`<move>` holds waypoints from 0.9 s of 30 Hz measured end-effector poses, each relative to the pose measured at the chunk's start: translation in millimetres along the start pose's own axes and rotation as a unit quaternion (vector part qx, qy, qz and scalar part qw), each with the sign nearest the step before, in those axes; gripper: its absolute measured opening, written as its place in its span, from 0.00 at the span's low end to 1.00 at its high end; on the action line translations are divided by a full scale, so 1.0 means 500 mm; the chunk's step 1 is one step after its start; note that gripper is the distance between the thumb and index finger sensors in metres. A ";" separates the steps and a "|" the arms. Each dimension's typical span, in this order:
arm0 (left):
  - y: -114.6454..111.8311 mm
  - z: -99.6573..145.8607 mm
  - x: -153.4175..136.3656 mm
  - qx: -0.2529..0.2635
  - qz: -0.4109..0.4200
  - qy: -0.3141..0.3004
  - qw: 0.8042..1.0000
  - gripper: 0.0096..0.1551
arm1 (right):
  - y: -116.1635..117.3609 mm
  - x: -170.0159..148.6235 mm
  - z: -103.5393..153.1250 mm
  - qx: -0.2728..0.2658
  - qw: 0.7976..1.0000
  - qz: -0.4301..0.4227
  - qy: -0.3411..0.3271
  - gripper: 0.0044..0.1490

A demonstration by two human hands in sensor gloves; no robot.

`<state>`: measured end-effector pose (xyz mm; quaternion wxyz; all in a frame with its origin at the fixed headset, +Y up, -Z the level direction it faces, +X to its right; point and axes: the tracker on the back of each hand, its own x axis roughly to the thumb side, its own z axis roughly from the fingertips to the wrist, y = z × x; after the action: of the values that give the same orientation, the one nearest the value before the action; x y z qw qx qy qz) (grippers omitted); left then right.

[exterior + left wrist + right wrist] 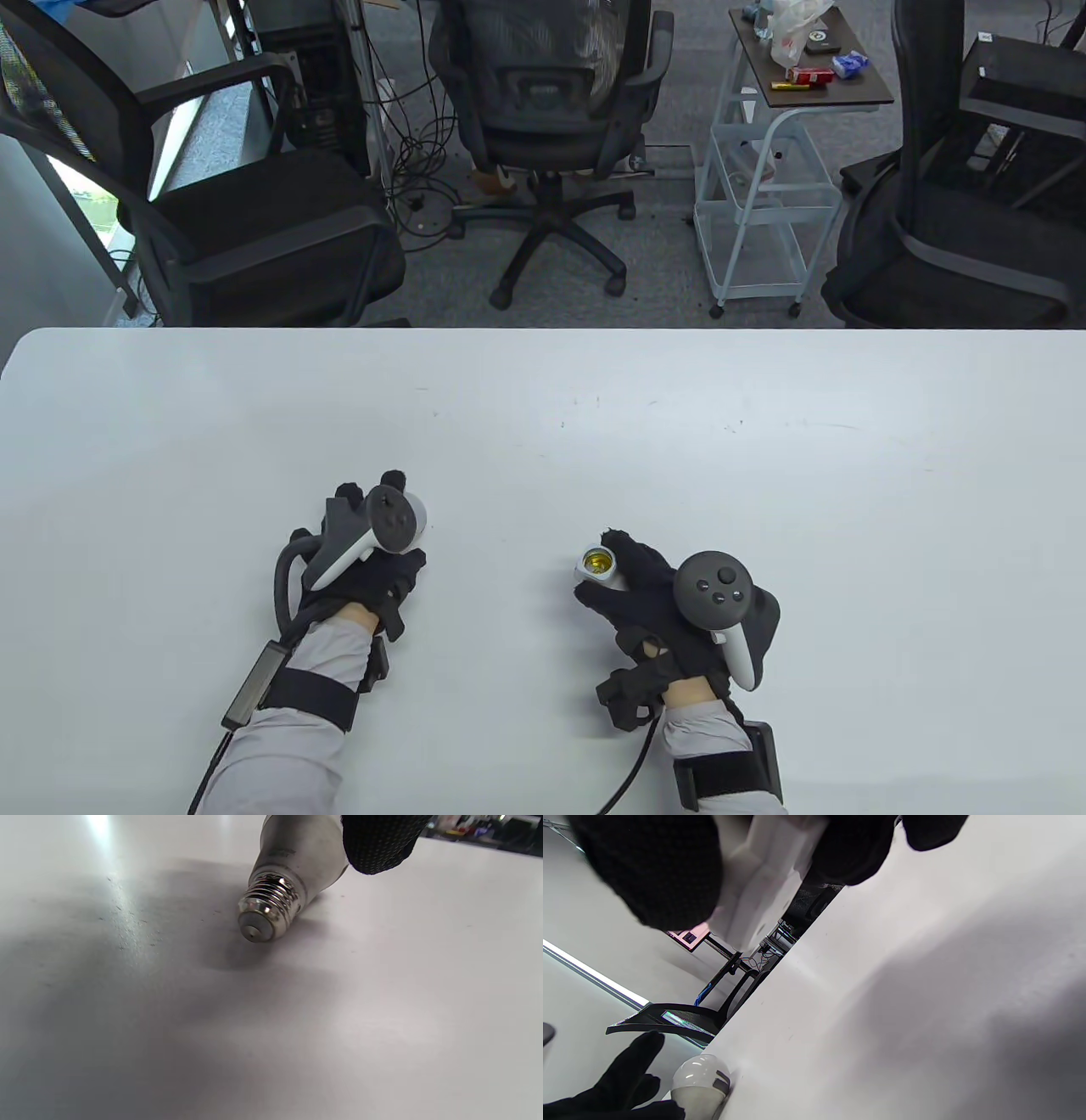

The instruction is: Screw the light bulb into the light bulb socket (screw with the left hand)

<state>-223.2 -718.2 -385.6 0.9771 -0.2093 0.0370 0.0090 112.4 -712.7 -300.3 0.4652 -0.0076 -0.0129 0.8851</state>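
Observation:
The light bulb [297,861] lies on its side on the white table [543,407], its metal screw base [267,910] pointing at the left wrist camera. My left hand [365,552] lies over it and hides it in the table view. One gloved fingertip [377,844] touches the bulb's body; a full grip does not show. The bulb's dome [700,1075] shows beside the left glove [619,1090] in the right wrist view. My right hand [653,594] grips the white socket [598,566], tilted with its brass-lined opening facing up and left. The socket also shows in the right wrist view [763,870].
The hands are about a hand's width apart near the table's front edge. Office chairs [543,127] and a small trolley [764,170] stand on the floor beyond the table's far edge.

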 end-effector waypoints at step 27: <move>0.044 0.131 -0.034 0.146 0.410 -0.261 0.861 0.49 | 0.049 0.032 0.005 0.075 0.996 0.012 -0.056 0.43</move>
<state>-236.2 -671.3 -334.0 0.8782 -0.0200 -0.1361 0.4581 82.9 -713.3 -298.4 0.4522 0.0768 0.0273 0.8882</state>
